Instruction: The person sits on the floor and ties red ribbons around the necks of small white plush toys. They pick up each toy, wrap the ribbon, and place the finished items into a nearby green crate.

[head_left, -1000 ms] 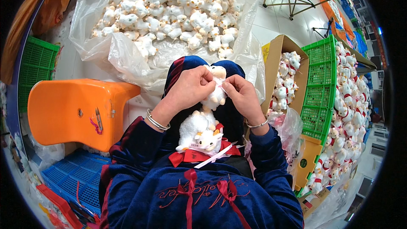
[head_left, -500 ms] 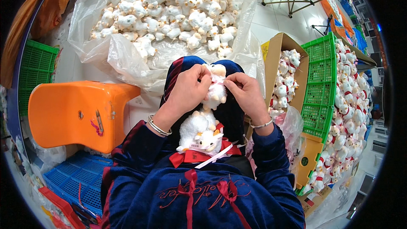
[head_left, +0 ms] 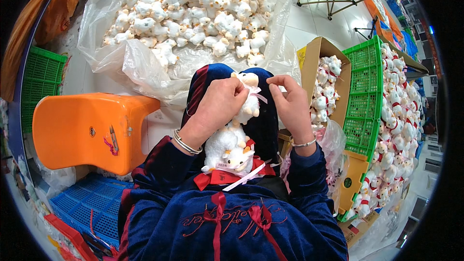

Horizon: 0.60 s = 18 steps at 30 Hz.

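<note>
A small white plush animal (head_left: pixel 249 108) rests between my knees, with a pale pink ribbon (head_left: pixel 256 93) about its neck. My left hand (head_left: pixel 220 105) is closed at the toy's left side, fingers pinched by the neck; the ribbon's end there is hidden. To the right, my right hand (head_left: pixel 291 105) is off the toy, its thumb and forefinger apart and nothing visible in them. On my lap lies a second plush animal (head_left: pixel 226 148), with red fabric (head_left: pixel 212 180) and a loose pink ribbon strip (head_left: pixel 244 177) beside it.
Beyond my knees, a clear plastic sheet (head_left: pixel 108 43) holds a heap of plush toys (head_left: pixel 193 14). An orange stool (head_left: pixel 72 130) with thread snips (head_left: pixel 114 138) stands left. At right are a cardboard box (head_left: pixel 342 87), a green crate (head_left: pixel 362 101) and toys with red neckbands (head_left: pixel 396 130).
My right hand has let go of the ribbon and moved right and slightly up. The ribbon's end now hangs free at the toy's right side. My left hand stays at the neck.
</note>
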### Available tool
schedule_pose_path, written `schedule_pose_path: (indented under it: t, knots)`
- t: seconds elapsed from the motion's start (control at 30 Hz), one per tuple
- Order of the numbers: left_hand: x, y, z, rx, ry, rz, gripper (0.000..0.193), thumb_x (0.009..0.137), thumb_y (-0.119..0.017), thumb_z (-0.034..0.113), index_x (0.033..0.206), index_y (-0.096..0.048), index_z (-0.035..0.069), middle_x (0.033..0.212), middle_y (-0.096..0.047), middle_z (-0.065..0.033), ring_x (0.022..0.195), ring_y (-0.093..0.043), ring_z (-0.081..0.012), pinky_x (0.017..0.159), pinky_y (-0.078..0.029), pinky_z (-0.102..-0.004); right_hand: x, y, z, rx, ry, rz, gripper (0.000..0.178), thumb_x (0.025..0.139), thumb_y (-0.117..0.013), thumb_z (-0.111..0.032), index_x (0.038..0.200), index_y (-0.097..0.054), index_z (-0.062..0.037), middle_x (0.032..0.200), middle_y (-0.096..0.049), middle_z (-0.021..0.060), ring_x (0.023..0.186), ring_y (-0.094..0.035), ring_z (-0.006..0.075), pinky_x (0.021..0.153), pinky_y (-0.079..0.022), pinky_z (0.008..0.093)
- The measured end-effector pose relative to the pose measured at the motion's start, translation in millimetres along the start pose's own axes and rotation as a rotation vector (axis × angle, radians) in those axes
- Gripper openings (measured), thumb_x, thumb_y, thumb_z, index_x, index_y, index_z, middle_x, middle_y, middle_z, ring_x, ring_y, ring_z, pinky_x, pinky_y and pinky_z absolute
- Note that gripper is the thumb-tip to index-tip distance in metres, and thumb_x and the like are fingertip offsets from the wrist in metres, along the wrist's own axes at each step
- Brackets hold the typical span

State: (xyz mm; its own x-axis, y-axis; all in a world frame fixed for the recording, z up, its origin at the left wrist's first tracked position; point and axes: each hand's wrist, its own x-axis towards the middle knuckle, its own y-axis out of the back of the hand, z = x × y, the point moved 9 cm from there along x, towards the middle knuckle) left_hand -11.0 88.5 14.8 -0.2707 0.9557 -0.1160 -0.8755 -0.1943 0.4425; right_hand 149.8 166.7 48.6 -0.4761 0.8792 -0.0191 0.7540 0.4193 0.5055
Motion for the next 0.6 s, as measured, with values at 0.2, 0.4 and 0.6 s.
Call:
schedule_pose_path:
  t: [0.2, 0.4, 0.6]
  knots:
    - [-1.4, -1.7, 4.6, 0.029, -0.013, 0.001, 0.025, 0.091, -0.073, 0.020, 0.086, -0.068, -0.004, 0.070, -0.070, -0.0132, 0.059, -0.069, -0.0182, 0.057, -0.053, -0.0303, -14.0, -26.8, 16.1, 0.156, -0.196, -0.145, 0.011, 0.092, -0.069, -0.005, 0.098, -0.065, 0.0032, 0.081, -0.069, 0.0062, 0.061, -0.063, 0.0089, 0.054, -0.049, 0.0250]
    - [-1.8, -1.8, 4.1, 0.106, -0.007, 0.061, 0.025, 0.087, -0.076, 0.020, 0.082, -0.067, -0.003, 0.073, -0.069, -0.0149, 0.065, -0.069, -0.0227, 0.061, -0.053, -0.0336, -20.2, -23.0, 9.3, -0.049, 0.167, -0.025, 0.009, 0.086, -0.070, 0.001, 0.093, -0.065, -0.0009, 0.086, -0.066, 0.0096, 0.075, -0.066, 0.0207, 0.066, -0.052, 0.0316]
    - [-3.3, -3.7, 3.1, 0.103, -0.056, 0.107, 0.023, 0.087, -0.076, 0.018, 0.080, -0.067, -0.002, 0.072, -0.068, -0.0147, 0.065, -0.068, -0.0248, 0.062, -0.052, -0.0362, -32.8, -20.3, -13.3, -0.321, 0.531, -0.014, 0.013, 0.082, -0.071, 0.003, 0.093, -0.066, -0.0014, 0.094, -0.061, 0.0120, 0.079, -0.060, 0.0306, 0.070, -0.051, 0.0365]
